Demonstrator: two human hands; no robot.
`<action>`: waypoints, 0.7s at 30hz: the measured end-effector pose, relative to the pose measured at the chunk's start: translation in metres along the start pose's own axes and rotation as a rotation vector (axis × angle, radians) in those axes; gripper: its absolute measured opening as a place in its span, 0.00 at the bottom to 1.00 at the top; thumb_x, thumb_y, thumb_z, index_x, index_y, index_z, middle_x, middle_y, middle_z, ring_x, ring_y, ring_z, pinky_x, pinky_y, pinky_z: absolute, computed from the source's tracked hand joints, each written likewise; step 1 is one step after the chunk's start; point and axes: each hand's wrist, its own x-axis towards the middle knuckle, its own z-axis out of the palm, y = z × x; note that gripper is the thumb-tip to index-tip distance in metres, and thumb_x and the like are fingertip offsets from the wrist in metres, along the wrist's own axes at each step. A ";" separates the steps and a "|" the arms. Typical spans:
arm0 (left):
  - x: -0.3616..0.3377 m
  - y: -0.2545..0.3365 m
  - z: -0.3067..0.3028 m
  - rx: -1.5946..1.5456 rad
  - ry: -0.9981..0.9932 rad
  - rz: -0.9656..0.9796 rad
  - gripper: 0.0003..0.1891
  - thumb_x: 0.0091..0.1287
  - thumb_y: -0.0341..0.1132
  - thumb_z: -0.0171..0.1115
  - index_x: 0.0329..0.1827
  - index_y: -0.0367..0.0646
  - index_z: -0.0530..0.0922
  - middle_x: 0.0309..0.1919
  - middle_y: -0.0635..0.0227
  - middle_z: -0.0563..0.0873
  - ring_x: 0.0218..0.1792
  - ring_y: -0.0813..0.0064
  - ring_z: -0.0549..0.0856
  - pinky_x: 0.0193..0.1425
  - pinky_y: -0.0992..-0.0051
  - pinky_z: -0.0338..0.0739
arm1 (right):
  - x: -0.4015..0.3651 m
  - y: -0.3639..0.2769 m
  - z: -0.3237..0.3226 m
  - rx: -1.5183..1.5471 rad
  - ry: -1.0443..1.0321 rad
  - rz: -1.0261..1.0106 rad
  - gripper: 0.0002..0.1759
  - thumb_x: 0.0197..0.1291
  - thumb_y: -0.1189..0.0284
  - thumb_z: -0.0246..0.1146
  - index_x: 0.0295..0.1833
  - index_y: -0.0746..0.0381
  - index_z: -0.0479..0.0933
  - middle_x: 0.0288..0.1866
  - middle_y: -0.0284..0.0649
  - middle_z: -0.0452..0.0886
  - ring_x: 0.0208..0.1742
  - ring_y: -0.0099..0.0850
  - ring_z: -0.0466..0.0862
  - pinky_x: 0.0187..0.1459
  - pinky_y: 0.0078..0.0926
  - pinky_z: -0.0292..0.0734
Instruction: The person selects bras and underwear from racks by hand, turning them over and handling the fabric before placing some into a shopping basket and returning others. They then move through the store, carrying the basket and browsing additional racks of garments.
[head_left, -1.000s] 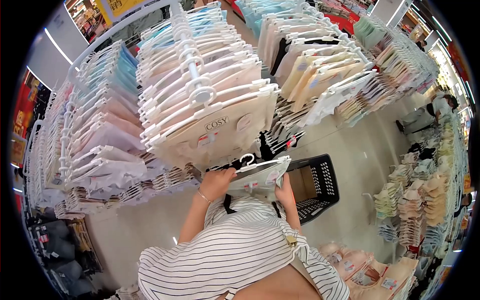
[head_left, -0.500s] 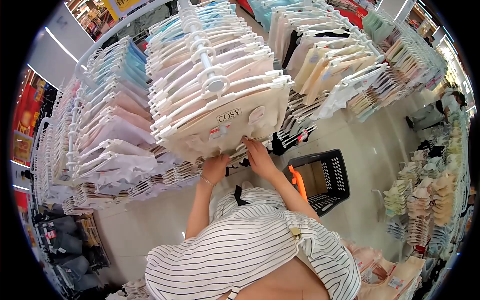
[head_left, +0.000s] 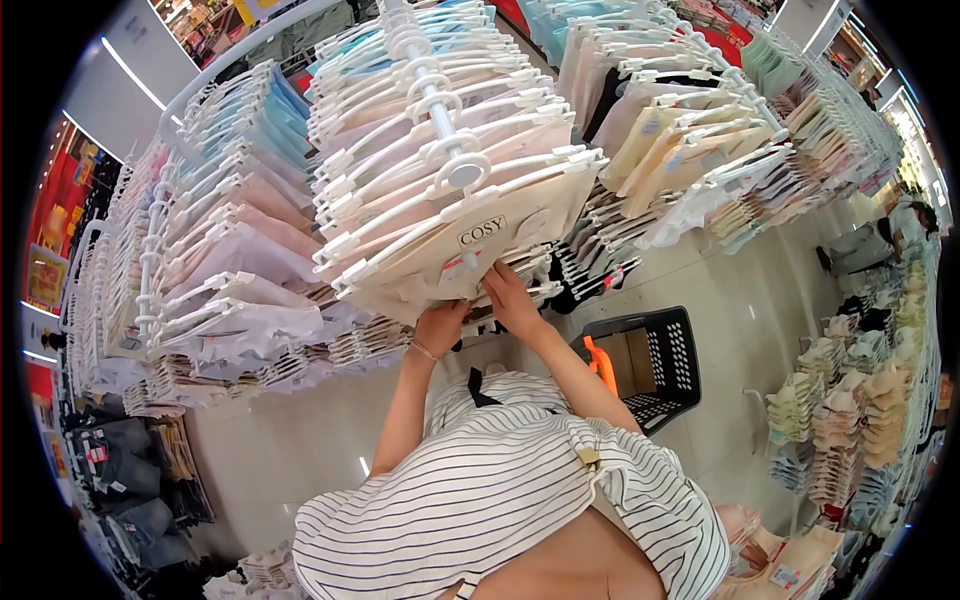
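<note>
Beige underpants (head_left: 405,287) marked COSY hang on a white hanger at the front of a packed rack. A red and white tag (head_left: 458,266) shows on their front. At the lower left part of their bottom edge is my left hand (head_left: 438,330), its fingers closed on the fabric and partly hidden. To the right, my right hand (head_left: 510,298) pinches the same edge, fingertips against the cloth. More hangers (head_left: 440,95) with pale garments are lined up closely behind on the metal rail (head_left: 440,120).
A black basket (head_left: 672,355) with an orange handle (head_left: 600,365) stands on the floor to my right. Other hanging garments (head_left: 240,240) fill the rack on the left, and yellowish ones (head_left: 690,150) the right. A person (head_left: 880,240) is by the far-right display.
The rack has shifted slightly right in view. The underpants' front looks more foreshortened, with the lower part tilted. Both my hands stay at the bottom edge.
</note>
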 end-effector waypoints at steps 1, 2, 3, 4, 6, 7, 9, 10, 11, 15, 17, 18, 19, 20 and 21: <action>0.000 -0.003 0.003 -0.024 -0.023 -0.014 0.08 0.63 0.32 0.55 0.43 0.41 0.77 0.37 0.59 0.83 0.40 0.59 0.82 0.43 0.65 0.77 | 0.003 0.003 0.002 -0.045 -0.004 -0.027 0.14 0.61 0.80 0.51 0.53 0.66 0.69 0.48 0.53 0.71 0.49 0.55 0.72 0.47 0.44 0.69; 0.000 -0.005 0.005 -0.048 -0.046 -0.027 0.08 0.63 0.31 0.55 0.43 0.41 0.78 0.37 0.58 0.83 0.40 0.58 0.82 0.44 0.65 0.77 | 0.005 0.005 0.002 -0.033 -0.046 0.001 0.13 0.60 0.80 0.51 0.52 0.65 0.68 0.48 0.53 0.71 0.49 0.55 0.71 0.45 0.44 0.70; 0.002 -0.005 0.006 -0.047 -0.036 -0.057 0.08 0.63 0.32 0.55 0.43 0.40 0.78 0.38 0.57 0.83 0.41 0.58 0.82 0.44 0.65 0.77 | 0.008 0.011 0.006 -0.021 -0.074 0.051 0.15 0.61 0.79 0.52 0.54 0.64 0.68 0.51 0.52 0.71 0.51 0.54 0.71 0.48 0.44 0.69; 0.005 -0.003 0.006 -0.047 -0.027 -0.085 0.08 0.64 0.32 0.55 0.43 0.40 0.78 0.39 0.56 0.83 0.41 0.58 0.82 0.44 0.64 0.76 | 0.010 0.018 0.012 -0.010 -0.101 0.103 0.17 0.61 0.77 0.53 0.57 0.62 0.68 0.55 0.52 0.70 0.54 0.53 0.71 0.51 0.45 0.68; 0.008 -0.002 0.005 -0.050 -0.027 -0.130 0.09 0.64 0.32 0.54 0.43 0.40 0.78 0.41 0.55 0.82 0.42 0.57 0.82 0.44 0.64 0.76 | 0.013 0.027 0.017 -0.020 -0.197 0.227 0.25 0.63 0.74 0.52 0.66 0.57 0.63 0.61 0.51 0.69 0.60 0.50 0.70 0.59 0.41 0.65; 0.011 -0.004 0.004 -0.053 -0.034 -0.147 0.09 0.64 0.32 0.54 0.43 0.40 0.78 0.42 0.54 0.82 0.42 0.56 0.82 0.44 0.64 0.76 | 0.016 0.031 0.017 0.055 -0.182 0.202 0.26 0.63 0.74 0.51 0.68 0.56 0.61 0.63 0.50 0.68 0.61 0.48 0.69 0.60 0.39 0.64; 0.016 -0.003 0.000 -0.061 -0.078 -0.201 0.10 0.65 0.33 0.54 0.45 0.40 0.78 0.43 0.53 0.82 0.43 0.56 0.82 0.45 0.63 0.76 | 0.022 0.040 0.019 0.204 -0.153 0.150 0.28 0.65 0.72 0.50 0.71 0.55 0.58 0.66 0.49 0.66 0.65 0.46 0.67 0.63 0.35 0.61; 0.018 -0.001 -0.005 -0.068 -0.115 -0.237 0.10 0.65 0.33 0.53 0.45 0.41 0.78 0.43 0.53 0.82 0.43 0.55 0.81 0.45 0.63 0.76 | 0.024 0.046 0.020 0.291 -0.216 0.179 0.31 0.66 0.71 0.49 0.74 0.54 0.52 0.72 0.46 0.60 0.69 0.40 0.63 0.66 0.29 0.57; 0.020 0.001 -0.009 -0.074 -0.152 -0.274 0.10 0.65 0.33 0.53 0.46 0.41 0.78 0.43 0.53 0.82 0.44 0.55 0.81 0.46 0.63 0.76 | 0.021 0.050 0.021 0.353 -0.226 0.230 0.31 0.66 0.70 0.49 0.74 0.54 0.52 0.72 0.45 0.59 0.70 0.39 0.63 0.67 0.29 0.55; 0.017 -0.010 0.014 -0.103 -0.041 -0.254 0.12 0.64 0.33 0.56 0.50 0.43 0.78 0.46 0.54 0.82 0.48 0.55 0.80 0.51 0.62 0.74 | 0.017 0.036 0.016 0.498 -0.274 0.474 0.32 0.67 0.64 0.50 0.75 0.53 0.49 0.75 0.42 0.53 0.75 0.35 0.54 0.70 0.28 0.48; 0.010 -0.030 0.037 -0.134 0.105 -0.132 0.14 0.64 0.34 0.57 0.52 0.48 0.78 0.51 0.57 0.80 0.53 0.56 0.78 0.55 0.62 0.73 | 0.014 0.030 0.017 0.485 -0.266 0.575 0.32 0.67 0.63 0.50 0.74 0.54 0.49 0.76 0.42 0.50 0.76 0.35 0.51 0.70 0.29 0.46; 0.008 -0.027 0.034 -0.101 0.153 -0.121 0.14 0.62 0.33 0.60 0.52 0.48 0.78 0.51 0.59 0.80 0.55 0.57 0.77 0.60 0.63 0.68 | 0.012 0.031 0.021 0.692 -0.199 0.504 0.31 0.68 0.64 0.50 0.74 0.54 0.50 0.76 0.43 0.48 0.76 0.35 0.49 0.70 0.29 0.45; 0.005 -0.029 0.037 -0.122 0.134 -0.136 0.14 0.62 0.33 0.60 0.52 0.47 0.78 0.51 0.59 0.80 0.54 0.57 0.77 0.60 0.63 0.69 | 0.016 0.009 0.007 0.776 -0.200 0.514 0.32 0.69 0.64 0.49 0.75 0.57 0.48 0.74 0.39 0.51 0.73 0.30 0.53 0.69 0.25 0.49; 0.001 -0.031 0.041 -0.143 0.114 -0.151 0.14 0.63 0.33 0.59 0.52 0.47 0.78 0.51 0.59 0.80 0.54 0.56 0.77 0.60 0.63 0.69 | 0.016 0.004 0.003 0.732 -0.197 0.524 0.30 0.69 0.66 0.50 0.73 0.58 0.51 0.73 0.39 0.54 0.72 0.30 0.55 0.69 0.25 0.50; -0.002 -0.031 0.042 -0.166 0.092 -0.166 0.14 0.63 0.33 0.59 0.52 0.46 0.78 0.51 0.59 0.80 0.54 0.56 0.77 0.60 0.62 0.69 | 0.015 0.003 0.002 0.687 -0.194 0.534 0.29 0.68 0.67 0.51 0.72 0.59 0.55 0.72 0.39 0.56 0.70 0.30 0.57 0.68 0.25 0.50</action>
